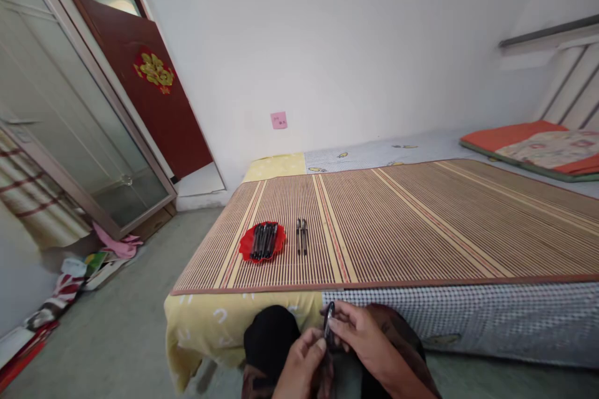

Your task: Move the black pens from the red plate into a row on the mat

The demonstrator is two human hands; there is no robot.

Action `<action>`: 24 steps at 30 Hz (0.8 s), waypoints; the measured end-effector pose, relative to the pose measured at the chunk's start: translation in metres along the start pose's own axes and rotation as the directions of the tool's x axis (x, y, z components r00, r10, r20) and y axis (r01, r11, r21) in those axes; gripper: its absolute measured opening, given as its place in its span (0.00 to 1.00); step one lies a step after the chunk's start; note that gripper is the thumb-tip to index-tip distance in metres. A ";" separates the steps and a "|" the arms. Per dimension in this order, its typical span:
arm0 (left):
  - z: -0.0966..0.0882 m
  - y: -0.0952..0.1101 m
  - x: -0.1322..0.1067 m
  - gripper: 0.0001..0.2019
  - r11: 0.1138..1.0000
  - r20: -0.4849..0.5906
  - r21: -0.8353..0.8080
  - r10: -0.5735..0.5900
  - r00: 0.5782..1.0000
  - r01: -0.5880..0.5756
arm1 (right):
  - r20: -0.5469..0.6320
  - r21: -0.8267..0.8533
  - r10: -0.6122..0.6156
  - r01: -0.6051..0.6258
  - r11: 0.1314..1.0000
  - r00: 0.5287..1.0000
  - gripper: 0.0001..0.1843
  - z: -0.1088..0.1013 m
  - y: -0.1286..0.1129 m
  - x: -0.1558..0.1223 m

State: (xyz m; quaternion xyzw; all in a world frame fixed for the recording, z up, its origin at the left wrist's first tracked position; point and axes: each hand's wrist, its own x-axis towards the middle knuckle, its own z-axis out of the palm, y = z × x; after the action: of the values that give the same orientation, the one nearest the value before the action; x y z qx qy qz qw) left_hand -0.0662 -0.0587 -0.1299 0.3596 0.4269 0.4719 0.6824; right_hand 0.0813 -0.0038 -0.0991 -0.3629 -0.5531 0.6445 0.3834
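Between my two hands, low in front of the bed, is a dark pen (329, 318) held nearly upright. My right hand (354, 326) pinches its upper part between thumb and fingers. The fingers of my left hand (303, 356) are closed at its lower end, which they partly hide. On the bamboo mat ahead, two pens (301, 237) lie side by side. Left of them, a red scalloped dish (243, 244) holds several more black pens (264, 241).
A striped bamboo mat (397, 224) covers the bed, over a yellow and blue-checked sheet (468, 324). A folded orange quilt (519, 137) lies at the far right. A pink note (278, 120) is on the wall. Glass door (93, 93) and floor items (70, 287) stand left.
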 end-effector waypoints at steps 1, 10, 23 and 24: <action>-0.001 -0.003 0.000 0.24 0.999 0.003 0.038 0.024 1.000 -0.024 | 0.001 -0.006 0.001 -0.001 1.000 1.000 0.22 0.000 0.003 -0.002; 0.008 0.006 -0.007 0.26 0.993 -0.014 0.110 0.032 0.999 -0.031 | -0.098 0.026 -0.003 0.006 1.000 0.995 0.23 -0.004 0.002 -0.010; 0.022 0.030 -0.022 0.22 0.997 -0.172 -0.061 0.045 0.984 -0.056 | -0.220 0.387 0.065 0.026 0.922 0.973 0.15 -0.031 -0.030 -0.016; 0.022 0.029 -0.021 0.22 0.996 -0.187 -0.048 0.061 0.980 -0.072 | -0.169 0.320 0.079 -0.021 0.947 0.982 0.16 -0.023 -0.028 -0.018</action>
State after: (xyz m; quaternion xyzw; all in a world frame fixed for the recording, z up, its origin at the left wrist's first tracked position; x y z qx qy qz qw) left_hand -0.0594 -0.0718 -0.0910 0.3096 0.4633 0.5372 0.6331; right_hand 0.1123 -0.0069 -0.0739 -0.3671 -0.3961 0.6993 0.4684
